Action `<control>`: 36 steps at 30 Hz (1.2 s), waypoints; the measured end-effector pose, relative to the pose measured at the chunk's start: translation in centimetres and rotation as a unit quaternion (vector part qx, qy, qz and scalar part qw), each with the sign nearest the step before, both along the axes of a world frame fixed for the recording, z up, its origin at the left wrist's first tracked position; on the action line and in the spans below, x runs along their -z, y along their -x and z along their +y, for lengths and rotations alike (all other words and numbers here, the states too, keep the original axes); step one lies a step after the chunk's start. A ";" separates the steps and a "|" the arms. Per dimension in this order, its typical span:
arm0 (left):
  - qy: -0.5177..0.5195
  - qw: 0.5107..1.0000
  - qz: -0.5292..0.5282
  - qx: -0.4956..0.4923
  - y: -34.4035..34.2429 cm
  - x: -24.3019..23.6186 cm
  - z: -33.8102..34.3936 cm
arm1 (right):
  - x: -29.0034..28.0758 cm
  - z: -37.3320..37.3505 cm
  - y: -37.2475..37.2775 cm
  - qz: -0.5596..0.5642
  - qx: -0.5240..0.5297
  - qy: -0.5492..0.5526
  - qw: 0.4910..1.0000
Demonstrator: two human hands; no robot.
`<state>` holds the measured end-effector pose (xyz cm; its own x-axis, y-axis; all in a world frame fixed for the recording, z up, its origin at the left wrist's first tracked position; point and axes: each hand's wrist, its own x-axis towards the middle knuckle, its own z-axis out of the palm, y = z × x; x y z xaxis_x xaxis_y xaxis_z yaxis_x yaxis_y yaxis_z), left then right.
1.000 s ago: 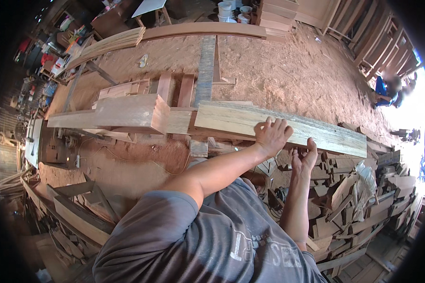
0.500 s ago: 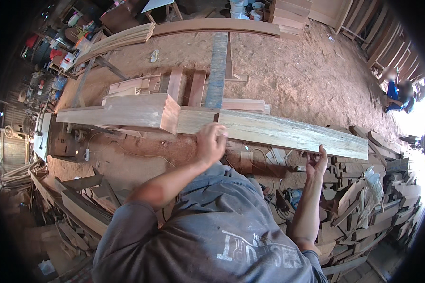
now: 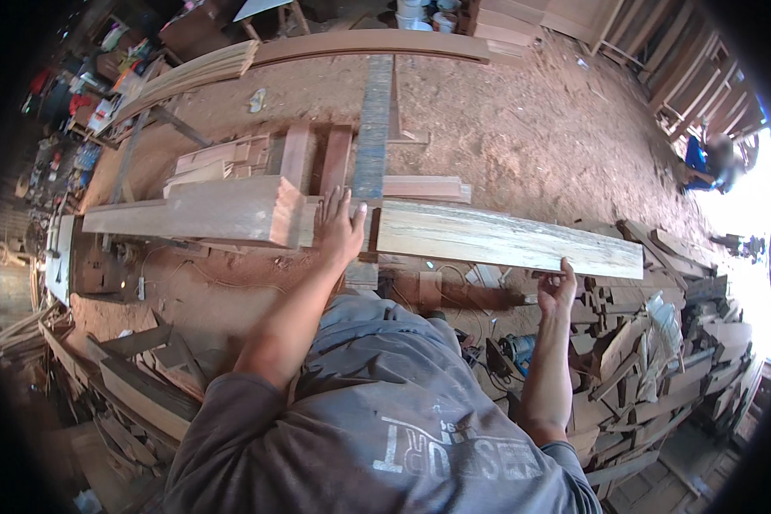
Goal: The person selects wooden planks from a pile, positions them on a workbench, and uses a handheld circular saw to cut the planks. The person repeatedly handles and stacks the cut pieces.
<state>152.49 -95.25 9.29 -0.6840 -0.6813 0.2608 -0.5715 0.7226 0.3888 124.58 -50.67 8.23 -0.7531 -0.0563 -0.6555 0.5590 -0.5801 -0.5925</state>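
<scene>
Long pale plank [image 3: 505,240] lying across the stacked timber [image 3: 231,210].

Left hand [image 3: 341,230] has slid along to its near-left end, spread flat on top; right hand [image 3: 557,287] cups the lower edge near the far end, steadying it.

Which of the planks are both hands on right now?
The long pale plank lying crosswise: left hand on top, right hand under its near edge. The reddish planks go untouched.

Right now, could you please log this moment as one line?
left hand: flat on long plank | right hand: gripping plank's near edge by its far end | plank: lying across thick beam
</scene>
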 end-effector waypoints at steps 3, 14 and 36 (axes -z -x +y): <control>-0.278 0.959 0.049 -0.035 0.6 -3.9 3.5 | 0.8 0.7 -0.3 0.001 -0.008 0.001 1.000; -0.534 0.836 0.093 -0.088 0.7 -4.0 5.6 | 0.2 0.9 0.0 -0.024 -0.042 -0.055 0.997; -0.424 0.852 0.264 -0.157 -4.0 2.8 3.9 | 0.8 2.5 0.3 0.035 -0.078 -0.073 0.994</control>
